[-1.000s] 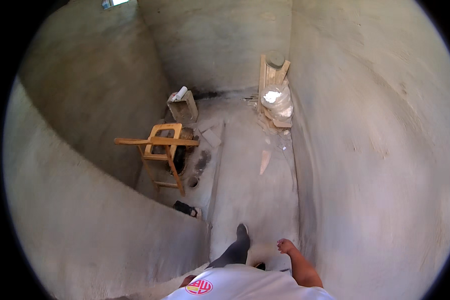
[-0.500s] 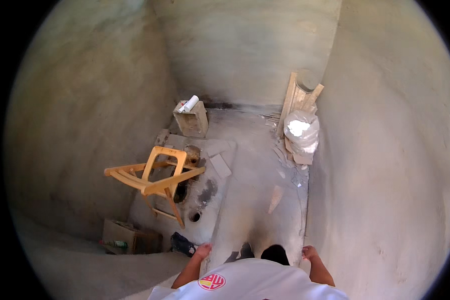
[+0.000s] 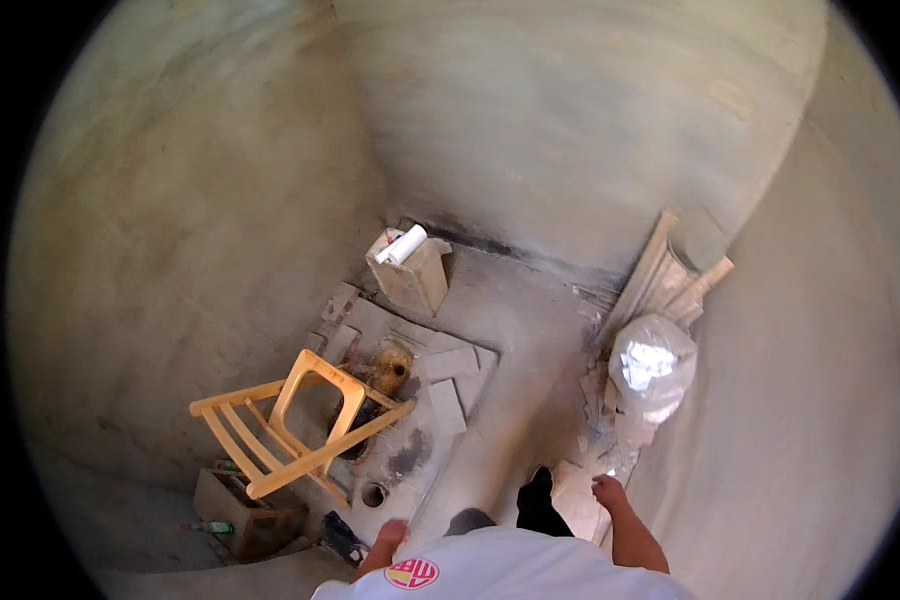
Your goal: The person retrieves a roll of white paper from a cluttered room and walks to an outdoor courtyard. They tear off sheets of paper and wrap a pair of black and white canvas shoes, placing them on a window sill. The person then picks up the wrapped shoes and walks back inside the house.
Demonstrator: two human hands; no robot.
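Note:
My left hand [image 3: 392, 533] hangs low beside my white shirt, its fingers curled and nothing seen in it. A dark bundle [image 3: 343, 537] lies on the floor just left of it. On my right, my right hand [image 3: 607, 490] is raised a little in a loose fist, likewise holding nothing visible; it is apart from the clear plastic bag [image 3: 654, 372] ahead of it. Farther to the left, a wooden chair frame [image 3: 322, 452] with an open seat stands over holes in a raised slab. Neither hand touches it.
A box-like block [image 3: 410, 285] with a white roll [image 3: 407, 243] on top stands by the far wall. Wooden boards [image 3: 638, 275] lean in the right corner behind the bag. A crate [image 3: 260, 530] sits at lower left. Loose tiles [image 3: 448, 407] and a drain hole [image 3: 374, 494] mark the slab.
The view has turned, and the bag and boards now appear farther right and lower. My feet have shifted in a step. Both hands remain away from objects.

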